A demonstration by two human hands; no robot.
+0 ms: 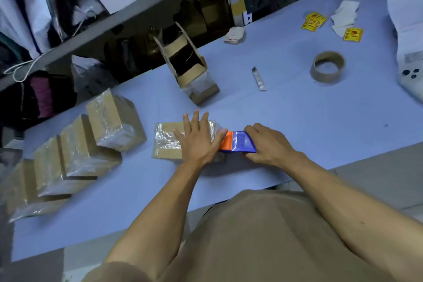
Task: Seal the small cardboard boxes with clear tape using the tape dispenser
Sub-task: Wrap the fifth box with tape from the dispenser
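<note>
Pale blue table, smooth, under cluttered shelves. Left hand flat, fingers spread, pressing glossy taped box at centre. Right hand curled around blue-orange plastic tape dispenser touching it. Left: four wrapped boxes. Above: open box, contents unclear. Upper right: cardboard tape roll.

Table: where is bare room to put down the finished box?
Bare table lies right of the tape dispenser, below the empty tape core. Another patch lies between the taped box and the open carton. The left side is crowded with stacked sealed boxes.
</note>
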